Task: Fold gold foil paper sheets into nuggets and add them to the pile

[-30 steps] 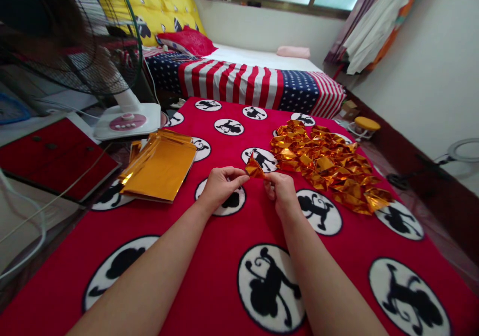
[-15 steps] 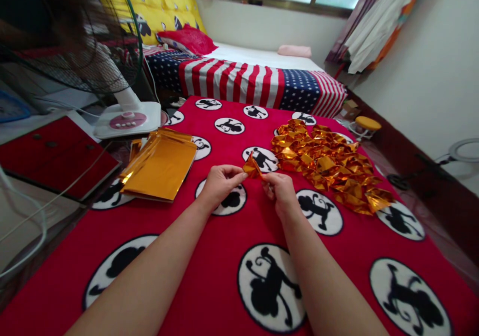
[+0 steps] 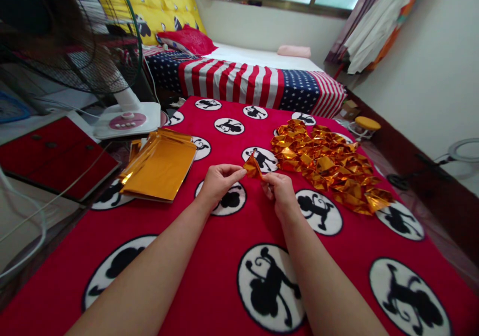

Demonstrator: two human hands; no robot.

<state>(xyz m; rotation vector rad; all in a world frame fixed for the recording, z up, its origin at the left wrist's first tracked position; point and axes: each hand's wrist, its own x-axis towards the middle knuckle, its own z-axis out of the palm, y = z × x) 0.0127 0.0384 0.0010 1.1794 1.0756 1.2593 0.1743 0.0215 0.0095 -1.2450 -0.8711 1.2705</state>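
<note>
A small folded piece of gold foil paper (image 3: 253, 166) is held between my two hands over the red cloth with monkey prints (image 3: 209, 296). My left hand (image 3: 221, 180) pinches its left end between thumb and fingers. At its right end, my right hand (image 3: 277, 185) grips a corner, fingers curled. A stack of flat gold foil sheets (image 3: 160, 164) lies to the left of my hands. On the right is a spread-out heap of folded gold foil pieces (image 3: 325, 161).
An electric fan (image 3: 125, 119) stands at the left, beside a dark red panel (image 3: 56, 151) with a white cable across it. Behind the cloth is a bed with a striped and starred cover (image 3: 239, 79). A yellow stool (image 3: 367, 123) stands at the right.
</note>
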